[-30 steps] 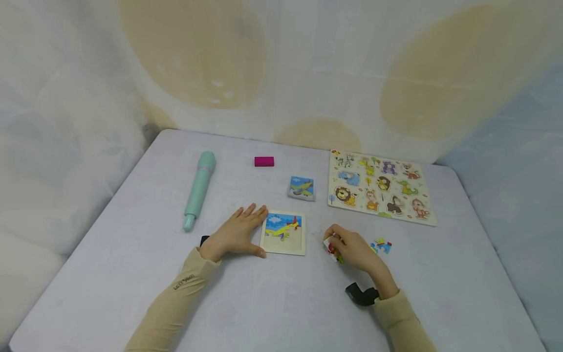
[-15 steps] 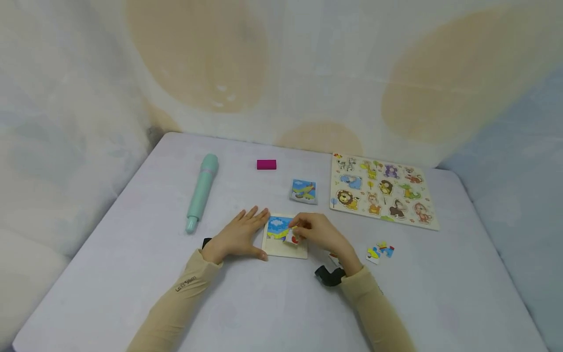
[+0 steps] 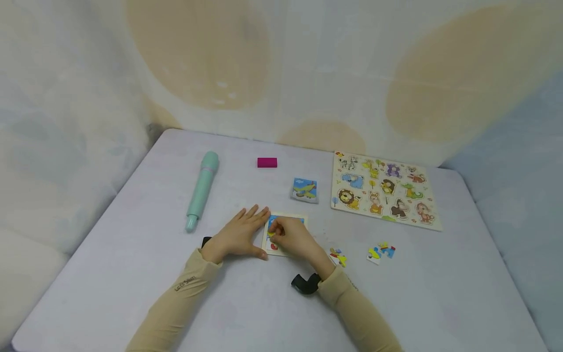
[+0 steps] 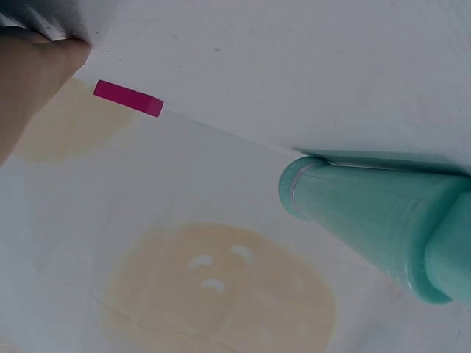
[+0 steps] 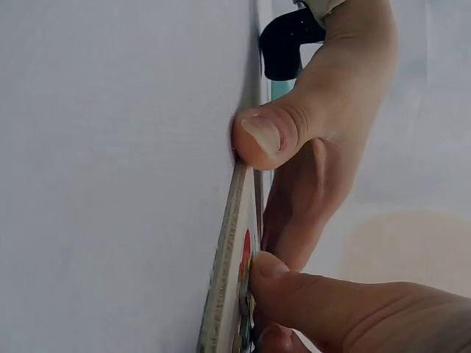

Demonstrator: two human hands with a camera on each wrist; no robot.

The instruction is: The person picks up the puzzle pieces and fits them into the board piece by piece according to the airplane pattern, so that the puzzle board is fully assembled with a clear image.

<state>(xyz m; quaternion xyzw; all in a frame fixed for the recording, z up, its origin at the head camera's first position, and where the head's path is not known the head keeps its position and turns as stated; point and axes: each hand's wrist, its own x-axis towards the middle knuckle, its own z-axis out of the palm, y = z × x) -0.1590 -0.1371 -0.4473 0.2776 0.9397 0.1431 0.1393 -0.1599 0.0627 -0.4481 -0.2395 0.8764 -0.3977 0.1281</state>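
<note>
A small square wooden puzzle tray [image 3: 302, 215] with a partly visible airplane picture lies between my hands. My left hand [image 3: 237, 234] rests flat beside its left edge, fingers spread and the thumb near the lower corner. My right hand [image 3: 295, 237] reaches over the tray and pinches a puzzle piece [image 3: 274, 246] with a red patch at the tray's lower left corner. In the right wrist view, the thumb [image 5: 294, 287] presses on the piece just above the tray's edge. The right hand hides much of the tray's inside.
Loose puzzle pieces [image 3: 338, 257] lie right of the tray, with several more pieces [image 3: 380, 252] farther right. Behind are an airplane picture block [image 3: 304, 189], a magenta block [image 3: 267, 162] and an animal puzzle board [image 3: 382, 220]. A mint-green tube [image 3: 202, 188] lies at left.
My right hand has moved left from the loose pieces to the tray's lower left corner, carrying the puzzle piece with the red patch. My left hand has stayed in place.
</note>
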